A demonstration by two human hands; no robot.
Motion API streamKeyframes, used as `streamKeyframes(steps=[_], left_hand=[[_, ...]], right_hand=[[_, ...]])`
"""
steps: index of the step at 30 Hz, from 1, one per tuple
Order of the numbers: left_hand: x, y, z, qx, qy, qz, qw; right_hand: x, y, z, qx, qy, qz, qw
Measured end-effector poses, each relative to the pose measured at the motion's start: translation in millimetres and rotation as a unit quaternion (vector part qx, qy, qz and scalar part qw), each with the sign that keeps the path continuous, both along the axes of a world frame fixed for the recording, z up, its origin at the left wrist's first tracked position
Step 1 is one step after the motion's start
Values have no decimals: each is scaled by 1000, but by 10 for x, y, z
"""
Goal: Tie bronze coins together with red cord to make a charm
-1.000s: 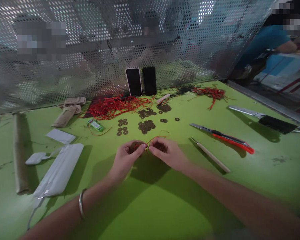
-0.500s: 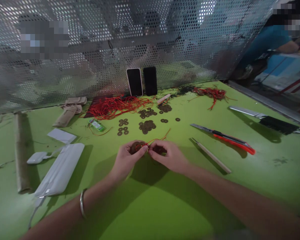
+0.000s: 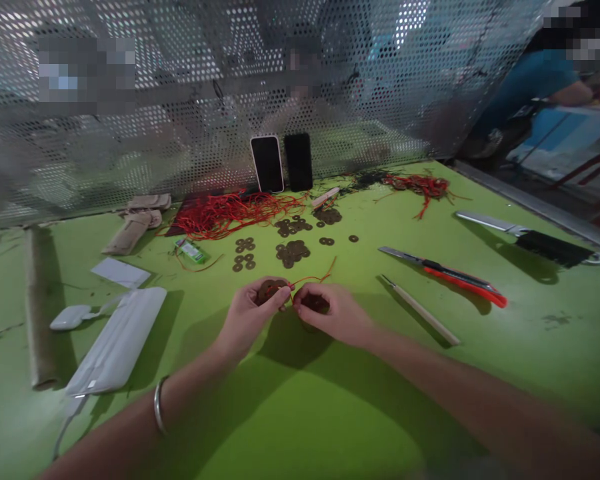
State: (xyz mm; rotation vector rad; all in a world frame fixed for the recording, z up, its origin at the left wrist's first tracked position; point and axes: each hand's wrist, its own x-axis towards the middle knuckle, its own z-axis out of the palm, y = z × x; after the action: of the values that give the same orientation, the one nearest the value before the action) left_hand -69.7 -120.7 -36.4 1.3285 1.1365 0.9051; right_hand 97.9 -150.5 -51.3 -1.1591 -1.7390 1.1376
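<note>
Both my hands meet just above the green table (image 3: 300, 413), a little below the middle of the view. My left hand (image 3: 247, 313) pinches a small stack of brown holed coins (image 3: 269, 291) between thumb and fingers. My right hand (image 3: 333, 312) holds another brown coin cluster (image 3: 314, 303) and a thin red thread (image 3: 314, 277) that runs between the two hands and loops off toward the far right. A metal bangle (image 3: 158, 405) circles my left wrist.
Loose coins (image 3: 293, 252) and red thread (image 3: 225, 213) lie beyond the hands, two phones (image 3: 281, 162) lean on the perforated metal screen. At right lie a red utility knife (image 3: 447, 275), a wooden stick (image 3: 420, 309) and a black-handled tool (image 3: 530, 239). White pouch (image 3: 113, 343) at left.
My hands stayed in place while the fingers worked the thread; the loose red end shifted from a loop above the right hand to a strand trailing up and right.
</note>
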Motion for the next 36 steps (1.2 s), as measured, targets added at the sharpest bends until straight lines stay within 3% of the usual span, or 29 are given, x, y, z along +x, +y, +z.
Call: streamKeyframes(steps=[9,15,21,27,36], left_hand=[[-9,-2,-36,-17,-42,19,999],[-31,30,-66,-19,-53,-6,998],[-25,13,-46,-6,-74,-42,996],[-20,-10,-44,-33,-63,-49,996],[-35,54,-94,-21,-66,-38,997]], right_hand=[[-29,-28,49,20,-10,25,999],[-25,-20,-2,13,-2,21,1000],[-16,39,-41,-53,100,-41,993],[-19,59,-53,-38,145,-75,986],[-66,51,-42,-19,121,-39,992]])
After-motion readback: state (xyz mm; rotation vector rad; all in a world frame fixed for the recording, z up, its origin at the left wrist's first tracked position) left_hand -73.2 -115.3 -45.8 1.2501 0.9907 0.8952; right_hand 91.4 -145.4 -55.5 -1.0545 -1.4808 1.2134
